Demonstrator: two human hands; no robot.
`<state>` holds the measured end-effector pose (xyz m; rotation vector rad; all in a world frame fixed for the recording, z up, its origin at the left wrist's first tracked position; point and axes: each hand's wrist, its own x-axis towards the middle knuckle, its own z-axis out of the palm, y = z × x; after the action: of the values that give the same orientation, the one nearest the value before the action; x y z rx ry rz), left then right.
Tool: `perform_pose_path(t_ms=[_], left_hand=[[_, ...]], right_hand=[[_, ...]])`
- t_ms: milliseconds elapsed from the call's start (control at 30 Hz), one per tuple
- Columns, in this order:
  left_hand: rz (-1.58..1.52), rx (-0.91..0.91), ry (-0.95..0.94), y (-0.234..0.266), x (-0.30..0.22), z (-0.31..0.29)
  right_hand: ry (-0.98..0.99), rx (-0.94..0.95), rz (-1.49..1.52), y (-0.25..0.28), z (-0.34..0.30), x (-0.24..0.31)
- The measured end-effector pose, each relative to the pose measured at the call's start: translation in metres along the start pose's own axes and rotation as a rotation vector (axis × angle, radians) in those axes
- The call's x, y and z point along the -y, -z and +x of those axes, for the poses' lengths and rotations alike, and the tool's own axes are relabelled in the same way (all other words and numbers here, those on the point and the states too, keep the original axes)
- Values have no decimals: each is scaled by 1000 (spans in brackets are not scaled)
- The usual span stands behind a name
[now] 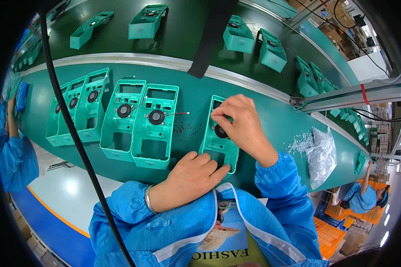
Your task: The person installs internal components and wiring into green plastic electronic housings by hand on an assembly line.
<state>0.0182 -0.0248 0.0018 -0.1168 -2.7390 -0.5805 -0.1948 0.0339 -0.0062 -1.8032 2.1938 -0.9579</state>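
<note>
In front of me on the green bench lies a green plastic housing [231,156], its hollow side up. A round black speaker [219,132] sits inside it, partly covered by my right hand [241,122]. That hand's thumb and forefinger are pinched together over the upper part of the housing; whatever is between them is too small to make out. With fingers curled, my left hand [189,181] grips the housing's near end. To the left stand two similar housings [152,155] side by side, each with a speaker [156,117] and a thin wire.
Small dark screws [187,130] are scattered left of my housing. A clear plastic bag [323,155] lies right, beside loose translucent bits [300,142]. More housings [89,129] stand farther left and along the dark green belt [182,40]. A black cable [69,120] crosses the view. Co-workers sit at both sides.
</note>
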Motion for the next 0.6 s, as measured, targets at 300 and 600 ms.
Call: perform_pose_path(t_ms=[300,600], left_hand=[[9,-30,-14,-3,-2,0],[-60,59,-3,6,1,6]], right_hand=[[175,-103,-277,-2,-3,18],[124,-39,-540,-11,-18,41]])
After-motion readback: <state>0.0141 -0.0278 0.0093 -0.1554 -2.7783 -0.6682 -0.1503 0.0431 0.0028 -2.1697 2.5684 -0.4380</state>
